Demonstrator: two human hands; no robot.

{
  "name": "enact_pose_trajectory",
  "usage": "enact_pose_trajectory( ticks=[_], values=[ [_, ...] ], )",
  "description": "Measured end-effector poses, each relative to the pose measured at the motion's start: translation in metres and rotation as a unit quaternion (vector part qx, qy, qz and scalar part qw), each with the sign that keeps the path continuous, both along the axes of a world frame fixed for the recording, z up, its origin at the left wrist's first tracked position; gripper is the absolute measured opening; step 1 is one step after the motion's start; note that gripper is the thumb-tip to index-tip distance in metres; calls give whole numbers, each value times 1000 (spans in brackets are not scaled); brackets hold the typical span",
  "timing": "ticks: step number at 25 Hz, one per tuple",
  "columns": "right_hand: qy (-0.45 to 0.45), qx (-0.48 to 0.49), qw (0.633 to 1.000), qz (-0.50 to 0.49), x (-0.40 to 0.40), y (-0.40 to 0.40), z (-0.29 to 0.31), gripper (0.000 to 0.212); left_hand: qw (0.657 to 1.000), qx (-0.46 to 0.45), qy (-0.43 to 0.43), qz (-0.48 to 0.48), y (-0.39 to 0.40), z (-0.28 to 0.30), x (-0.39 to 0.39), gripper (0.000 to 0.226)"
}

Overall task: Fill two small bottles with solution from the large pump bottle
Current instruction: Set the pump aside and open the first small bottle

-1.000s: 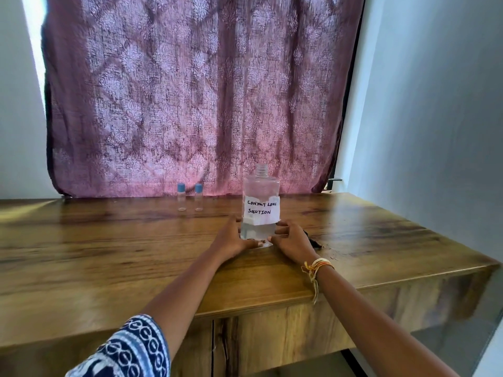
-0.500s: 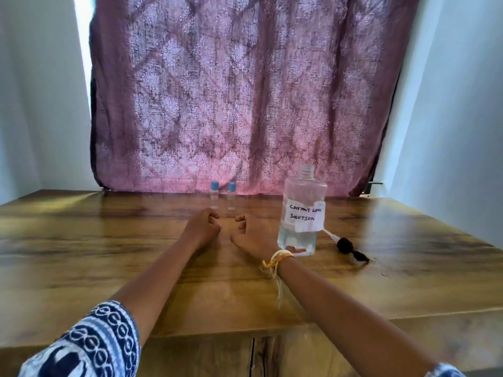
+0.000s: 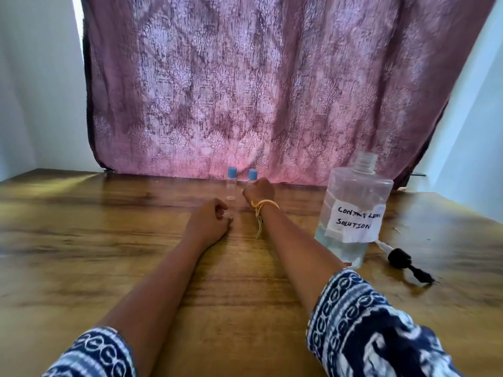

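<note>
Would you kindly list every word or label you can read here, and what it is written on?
"CONTACT LENS" (first line, its end blurred) and "SOLUTION" (second line): handwritten on the white paper label stuck to the large clear bottle.
No other text can be read; the two small bottles with blue caps show none.

Both forearms are bare below short sleeves [image 3: 375, 330] of dark navy cloth printed with white ringed and swirling patterns. A yellow-orange thread bracelet [image 3: 263, 205] circles the right wrist just behind the right hand [image 3: 259, 191], one loose end trailing down.
</note>
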State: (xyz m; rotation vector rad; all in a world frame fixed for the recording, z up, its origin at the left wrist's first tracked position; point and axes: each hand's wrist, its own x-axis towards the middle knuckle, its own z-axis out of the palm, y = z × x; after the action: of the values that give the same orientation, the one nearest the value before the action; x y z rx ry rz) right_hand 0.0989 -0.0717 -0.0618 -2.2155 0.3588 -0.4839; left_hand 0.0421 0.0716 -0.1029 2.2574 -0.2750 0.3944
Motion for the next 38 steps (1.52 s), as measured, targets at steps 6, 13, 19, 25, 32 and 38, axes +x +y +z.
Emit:
enact_pose_trajectory(
  ticks=[6,13,19,25,32,38],
  values=[
    [-35,-42,997,58,-72,11,-4,23,998,-57,14,-30,1,11,-19,31],
    [-25,2,988,152,-197,-2,-7,13,988,-123,75,-53,6,19,-62,23],
    [-51,27,988,144,-227,-8,-16,29,963,-197,86,-163,3,17,-114,23],
    [-51,30,981,184,-228,-12,-21,38,980,-114,30,-161,-2,15,-127,34],
    [-159,158,961,159,-222,-15,0,23,984,-107,35,-137,-2,12,-123,32],
    [-174,41,969,170,-213,-1,11,28,986,-94,1,-140,-2,10,-123,16]
  ],
)
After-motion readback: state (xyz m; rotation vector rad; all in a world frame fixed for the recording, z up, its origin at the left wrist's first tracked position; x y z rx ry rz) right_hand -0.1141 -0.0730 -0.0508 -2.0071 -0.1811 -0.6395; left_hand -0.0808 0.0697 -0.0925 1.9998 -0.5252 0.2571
